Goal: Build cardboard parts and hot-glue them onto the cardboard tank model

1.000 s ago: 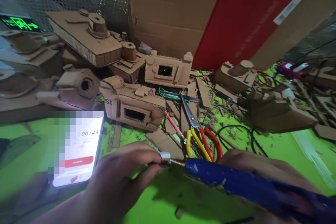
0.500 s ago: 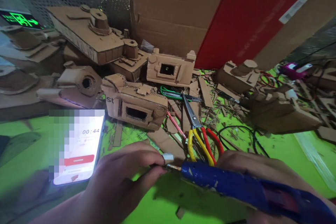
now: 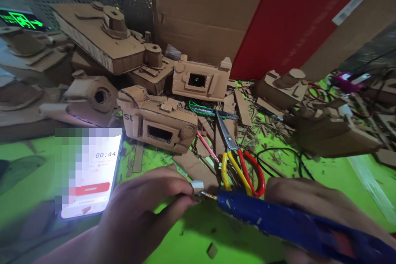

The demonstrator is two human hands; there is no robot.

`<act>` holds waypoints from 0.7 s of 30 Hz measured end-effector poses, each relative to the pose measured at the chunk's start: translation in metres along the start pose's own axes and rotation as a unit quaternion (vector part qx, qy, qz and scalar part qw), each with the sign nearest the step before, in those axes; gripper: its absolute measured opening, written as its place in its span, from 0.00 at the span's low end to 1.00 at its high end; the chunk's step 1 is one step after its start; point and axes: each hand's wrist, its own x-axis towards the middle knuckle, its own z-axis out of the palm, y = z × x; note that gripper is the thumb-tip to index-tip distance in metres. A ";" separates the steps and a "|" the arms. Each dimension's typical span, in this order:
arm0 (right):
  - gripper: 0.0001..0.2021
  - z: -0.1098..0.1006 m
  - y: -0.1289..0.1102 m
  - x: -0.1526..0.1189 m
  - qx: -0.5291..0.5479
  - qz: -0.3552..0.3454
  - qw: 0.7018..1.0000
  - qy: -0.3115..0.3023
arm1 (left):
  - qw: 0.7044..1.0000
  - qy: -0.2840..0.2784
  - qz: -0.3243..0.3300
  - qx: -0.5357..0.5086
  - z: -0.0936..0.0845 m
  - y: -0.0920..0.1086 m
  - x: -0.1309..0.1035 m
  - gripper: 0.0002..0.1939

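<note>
Left grip [image 3: 148, 204] pinching piece [image 3: 197, 185], right [image 3: 309, 194] seemingly around tool [image 3: 266, 215]

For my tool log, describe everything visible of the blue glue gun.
The blue glue gun has a scuffed, plastic-looking body with pale flecks, a reddish patch toward the rear, and a metallic-looking nozzle. Held in the right hand, it slants across the lower right, nozzle pointing left at the small piece in the left hand; whether they touch is unclear. Its rear runs out of frame.

The phone [image 3: 99, 171] reads 00:44, a cardboard model [image 3: 139, 111] "st", a sign [image 3: 23, 20] an arrow
</note>
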 end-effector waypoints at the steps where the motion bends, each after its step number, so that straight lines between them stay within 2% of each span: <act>1: 0.22 -0.002 -0.001 0.002 0.007 -0.012 1.000 -0.026 | 1.000 0.001 0.000 -0.001 0.000 0.001 -0.001 0.09; 3: 0.20 -0.003 -0.004 0.005 0.009 -0.023 0.998 -0.051 | 1.000 -0.003 -0.004 -0.001 -0.001 0.002 -0.002 0.09; 9: 0.22 0.002 -0.011 0.004 0.010 -0.002 1.000 -0.026 | 1.000 -0.004 -0.009 -0.002 -0.002 0.001 -0.002 0.10; 14: 0.24 0.002 -0.007 -0.003 0.035 0.011 0.999 -0.032 | 1.000 -0.002 -0.004 0.005 -0.001 0.001 -0.002 0.09; 21: 0.26 0.002 -0.006 0.003 0.013 0.006 1.000 -0.028 | 1.000 -0.011 -0.003 0.009 -0.001 0.002 -0.002 0.09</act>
